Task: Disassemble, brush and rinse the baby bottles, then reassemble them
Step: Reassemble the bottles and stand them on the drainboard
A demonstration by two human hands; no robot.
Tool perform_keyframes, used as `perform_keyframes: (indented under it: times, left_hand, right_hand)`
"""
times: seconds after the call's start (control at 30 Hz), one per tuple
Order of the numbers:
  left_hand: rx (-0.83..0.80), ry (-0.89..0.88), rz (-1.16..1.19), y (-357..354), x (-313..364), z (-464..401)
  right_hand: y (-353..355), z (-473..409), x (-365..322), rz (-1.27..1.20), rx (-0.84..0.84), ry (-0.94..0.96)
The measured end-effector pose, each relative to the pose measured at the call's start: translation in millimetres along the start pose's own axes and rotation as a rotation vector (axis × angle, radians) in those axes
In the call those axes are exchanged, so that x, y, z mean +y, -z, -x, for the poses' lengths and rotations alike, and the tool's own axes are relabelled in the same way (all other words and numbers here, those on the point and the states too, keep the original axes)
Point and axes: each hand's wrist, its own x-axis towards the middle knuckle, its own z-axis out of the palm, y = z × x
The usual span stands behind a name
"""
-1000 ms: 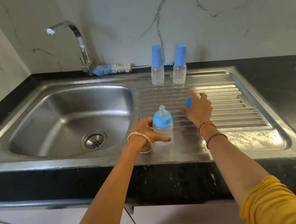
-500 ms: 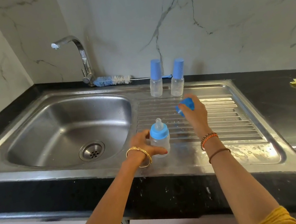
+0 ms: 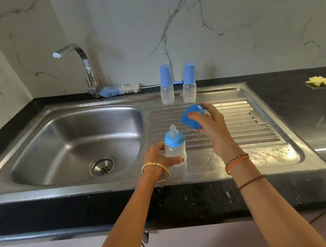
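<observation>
Marble wall [image 3: 226, 17] and black counter [image 3: 304, 105] frame a steel sink [image 3: 39, 143] with a ribbed drainboard [image 3: 250, 128] on its right. Right-hand fingers [image 3: 208, 107] curl round a blue cap [image 3: 192, 118], the thumb tip with its red nail pressed on the cap's side; the cap is tipped and held in the air above the ribs, up and to the right of the nipple. A second ago that hand lay low on the drainboard with only a sliver of blue showing; half a second ago the cap was lifted; now it sits higher and nearer the bottle, more of it in view. The right hand [image 3: 209, 126] carries thread bands at the wrist. Left-hand fingers wrap the clear body of the bottle [image 3: 175, 149], thumb across its front low down, and the bottle stands upright on the flat front part of the drainboard near the basin's edge, blue collar and bare nipple on top. The left hand [image 3: 158, 156], with a gold bangle, grips the same spot as in both earlier frames, and the bottle has not shifted on the steel. Farther back, two capped bottles [image 3: 166, 86] stand side by side at the drainboard's rear edge, unchanged. Behind them a brush [image 3: 119, 90] lies along the wall beside the tap [image 3: 84, 65]. A yellow scrap [image 3: 318, 81] lies on the counter at far right.
</observation>
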Motion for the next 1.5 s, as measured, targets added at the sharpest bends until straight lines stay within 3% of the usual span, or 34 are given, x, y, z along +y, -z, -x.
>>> perform_keyframes:
  times: [0.13, 0.2, 0.33, 0.5, 0.57, 0.7, 0.73, 0.77, 0.87, 0.9, 1.0, 1.1, 1.27, 1.5]
  left_hand:
    - [0.023, -0.002, 0.031, -2, -2, 1]
    - [0.028, 0.013, 0.042, -2, -2, 1]
    - [0.018, 0.001, 0.04, 0, -2, 2]
    - [-0.013, -0.029, 0.023, 4, -2, 3]
    - [-0.014, -0.042, 0.003, 8, -3, 4]
    - [-0.025, -0.06, -0.016, 15, -5, 4]
    - [-0.032, -0.056, -0.019, 16, -5, 4]
    - [-0.039, -0.054, -0.022, 17, -4, 4]
    - [-0.033, -0.034, -0.009, 15, -5, 3]
    - [-0.034, -0.03, -0.001, 14, -5, 4]
    - [-0.04, -0.007, -0.005, 14, -6, 1]
    - [-0.045, -0.011, -0.036, 15, -6, 0]
    - [-0.025, -0.038, -0.042, 15, -6, -1]
    - [-0.04, -0.027, -0.057, 15, -7, -2]
  right_hand:
    - [-7, 13, 5, 0.266, -0.084, 0.419]
    - [-9, 17, 6, 0.346, -0.141, 0.536]
    - [-15, 20, 8, 0.491, -0.163, 0.614]
    - [-11, 19, -5, 0.518, -0.142, 0.564]
    - [-2, 10, -19, 0.374, -0.126, 0.455]
    - [13, -11, -46, -0.509, -0.382, 0.135]
    - [14, -16, -43, -0.583, -0.394, 0.086]
    - [13, -21, -36, -0.46, -0.339, 0.054]
    - [3, -27, 8, 0.795, -0.065, 0.072]
    - [1, -23, 22, 0.947, 0.024, 0.133]
    - [-4, -14, 29, 0.525, 0.118, 0.214]
    - [-11, -5, 11, 0.245, 0.021, 0.3]
    - [-18, 16, 9, 0.45, -0.151, 0.53]
    - [-21, 20, 21, 0.594, -0.267, 0.564]
